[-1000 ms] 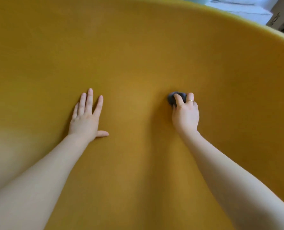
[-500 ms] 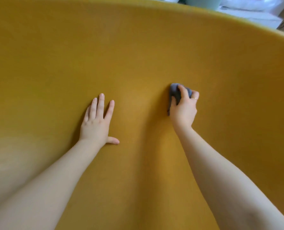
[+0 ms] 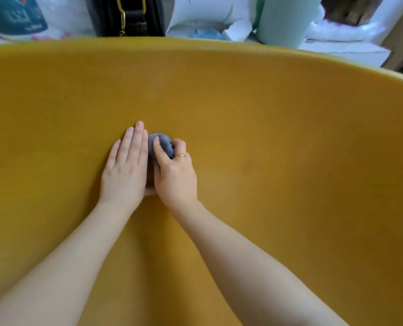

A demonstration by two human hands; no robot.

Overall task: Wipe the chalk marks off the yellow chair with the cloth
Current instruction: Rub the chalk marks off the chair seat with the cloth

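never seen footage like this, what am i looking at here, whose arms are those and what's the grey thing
There is no machine here. The picture comes from a wide-angle camera worn on a person's head, looking forward and down, so the two bare arms reaching away from you are that person's own.

The big curved mustard surface filling the view is the yellow chair. The left hand lies flat on it with straight fingers. Right beside it, the right hand, which wears a ring, grips a bunched grey-blue cloth and holds it against the chair. The job is wiping chalk marks off, though I cannot make out any clear marks in this picture.

Beyond the chair's top edge sits household clutter: a black bag and a pale green cylinder.
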